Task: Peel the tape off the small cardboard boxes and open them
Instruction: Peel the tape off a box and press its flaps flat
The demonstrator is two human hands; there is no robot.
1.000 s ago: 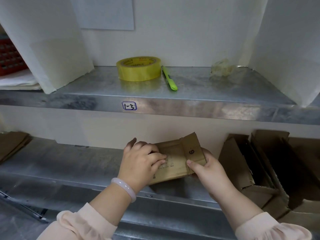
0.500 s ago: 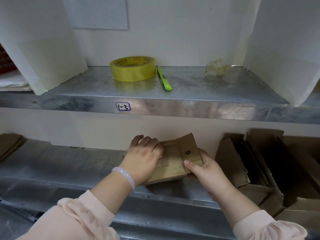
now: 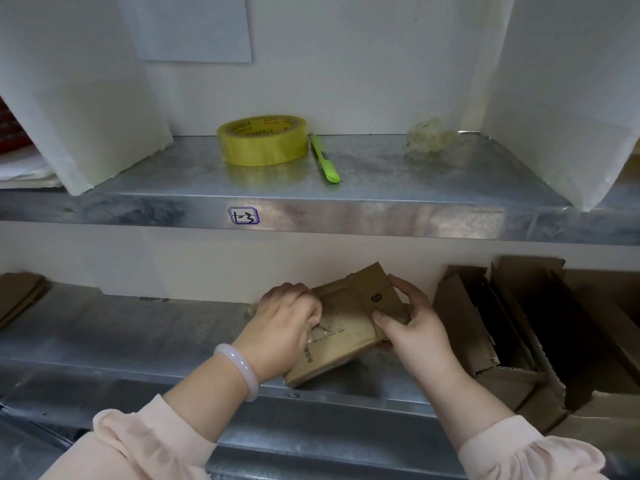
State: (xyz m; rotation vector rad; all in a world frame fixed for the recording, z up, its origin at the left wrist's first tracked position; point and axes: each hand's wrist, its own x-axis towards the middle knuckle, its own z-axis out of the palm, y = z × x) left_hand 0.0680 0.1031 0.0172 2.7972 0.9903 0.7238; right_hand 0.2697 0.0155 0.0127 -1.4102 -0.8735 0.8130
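Both hands meet on the small cardboard box [image 3: 349,317], which lies tilted on the lower shelf [image 3: 121,334] with its near corner at the front edge. The left hand [image 3: 287,323] covers the box's left half, its curled fingers pinching a lifted bit of clear tape [image 3: 320,330] on the top face. The right hand [image 3: 412,323] grips the right end (thumb on top, fingers behind the flap). Room to move lies leftward, towards the flat cardboard [image 3: 17,296]; opened boxes [image 3: 485,323] crowd the right hand. On the upper shelf [image 3: 381,174] a tape roll [image 3: 263,140] sits just beside a green pen [image 3: 325,157], with a tape wad [image 3: 429,135] well apart.
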